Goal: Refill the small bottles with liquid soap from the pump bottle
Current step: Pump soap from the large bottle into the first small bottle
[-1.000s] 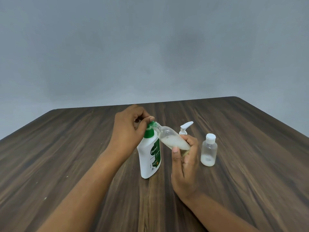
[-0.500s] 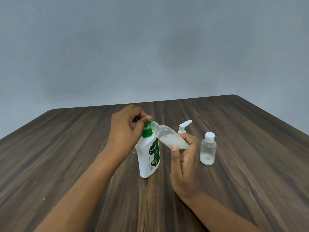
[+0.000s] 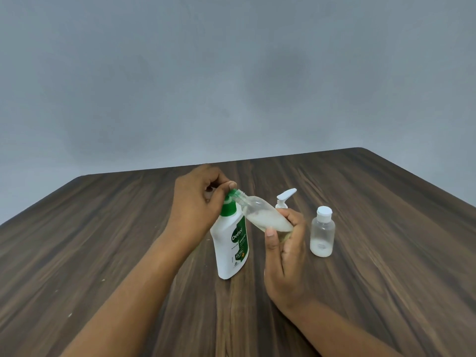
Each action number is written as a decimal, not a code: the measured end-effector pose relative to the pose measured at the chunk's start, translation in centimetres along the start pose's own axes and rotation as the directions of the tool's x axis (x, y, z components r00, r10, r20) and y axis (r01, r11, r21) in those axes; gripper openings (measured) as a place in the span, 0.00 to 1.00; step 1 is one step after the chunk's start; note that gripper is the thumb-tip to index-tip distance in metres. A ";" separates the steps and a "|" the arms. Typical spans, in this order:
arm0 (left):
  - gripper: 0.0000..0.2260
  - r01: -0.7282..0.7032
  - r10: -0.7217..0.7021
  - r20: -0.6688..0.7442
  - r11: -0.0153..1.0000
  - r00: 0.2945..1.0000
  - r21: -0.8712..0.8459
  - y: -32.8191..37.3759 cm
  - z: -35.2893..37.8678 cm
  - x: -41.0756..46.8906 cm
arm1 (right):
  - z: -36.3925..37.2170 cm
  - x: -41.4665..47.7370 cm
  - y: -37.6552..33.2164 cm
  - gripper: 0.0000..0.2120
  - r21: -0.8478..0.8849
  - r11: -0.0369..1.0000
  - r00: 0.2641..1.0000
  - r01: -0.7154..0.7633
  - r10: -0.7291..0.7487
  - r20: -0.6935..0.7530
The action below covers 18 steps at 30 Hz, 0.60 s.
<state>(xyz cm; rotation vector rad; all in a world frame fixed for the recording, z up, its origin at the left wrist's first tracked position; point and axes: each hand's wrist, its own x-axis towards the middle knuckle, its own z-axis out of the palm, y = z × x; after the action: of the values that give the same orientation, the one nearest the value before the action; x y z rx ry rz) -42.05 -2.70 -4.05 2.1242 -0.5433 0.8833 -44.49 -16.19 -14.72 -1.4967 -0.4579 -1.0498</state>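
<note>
— So, what do the surface and the room look like?

— Across the lower half of the frame runs a dark brown wood-grain table (image 3: 386,253), its far edge rounded at the upper right corner. Behind it, filling the upper half, is a plain grey-blue wall (image 3: 231,73).

— And the soap things?

— Just left of centre stands a white plastic pump bottle with a green collar and a green label (image 3: 231,243), upright on the table. The left hand (image 3: 198,202) is curled over its top, fingers clenched on the green pump head; the thumb tip sits right at the nozzle. Whether the head is pressed down I cannot tell.

— Where is the bottle being filled?

— At centre, lifted off the table. It is a small clear plastic bottle, uncapped (image 3: 262,215), tilted with its threaded neck pointing to the upper left and touching the green nozzle. Whitish liquid lies along its lower side. The right hand (image 3: 286,256) grasps its base, thumb in front and fingers wrapped behind.

— Anything else?

— Right of centre stands a second small clear bottle with a white flip cap (image 3: 322,233), upright, apart from the hands, with a little white liquid at the bottom. Behind the right hand, a white pump dispenser top (image 3: 285,197) shows; its body is hidden.
</note>
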 end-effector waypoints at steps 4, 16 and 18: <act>0.06 -0.003 0.002 -0.038 1.000 0.999 -0.013 -0.1 0.3 -0.5 | -0.1 -0.1 -0.2 0.10 -0.002 1.000 1.000 -0.005 0.005 -0.001; 0.06 -0.001 0.001 -0.064 1.000 0.998 -0.004 0.1 0.3 -0.5 | 0.1 -0.1 0.0 0.09 0.021 1.000 1.000 -0.012 0.011 0.009; 0.06 0.000 0.000 -0.068 1.000 0.998 -0.005 0.0 0.6 -0.7 | 0.1 -0.1 0.0 0.10 0.022 1.000 1.000 -0.014 0.014 -0.002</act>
<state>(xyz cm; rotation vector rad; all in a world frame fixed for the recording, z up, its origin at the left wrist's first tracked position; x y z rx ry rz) -42.27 -3.11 -4.82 2.0820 -0.5097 0.9494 -44.56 -16.08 -14.82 -1.4769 -0.4557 -1.0321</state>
